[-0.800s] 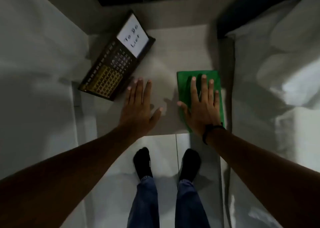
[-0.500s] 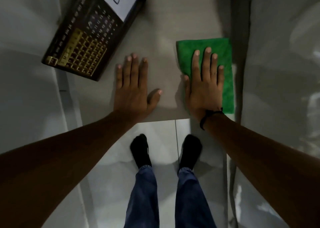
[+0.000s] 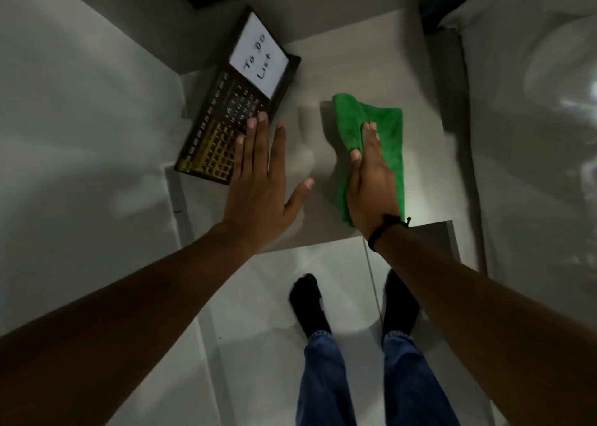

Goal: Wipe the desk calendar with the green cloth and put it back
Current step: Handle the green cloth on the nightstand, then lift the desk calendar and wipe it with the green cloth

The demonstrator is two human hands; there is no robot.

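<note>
The dark desk calendar (image 3: 223, 118), with gold blocks and a white "To Do List" card, lies at the left edge of the small grey table (image 3: 365, 53). My left hand (image 3: 261, 180) is flat and open, its fingertips over the calendar's right edge. The green cloth (image 3: 384, 134) lies on the table's right side, bunched at its left. My right hand (image 3: 371, 183) has turned on edge, fingers curling into the cloth's folds and gripping it.
White bedding (image 3: 533, 134) rises close on the right of the table. A pale wall surface (image 3: 80, 118) is on the left. My feet in black socks (image 3: 310, 306) stand on the tiled floor below the table's front edge.
My left hand slid forward and left from the bare tabletop onto the calendar's edge. My right hand went from flat on the cloth to pinching and bunching it.
</note>
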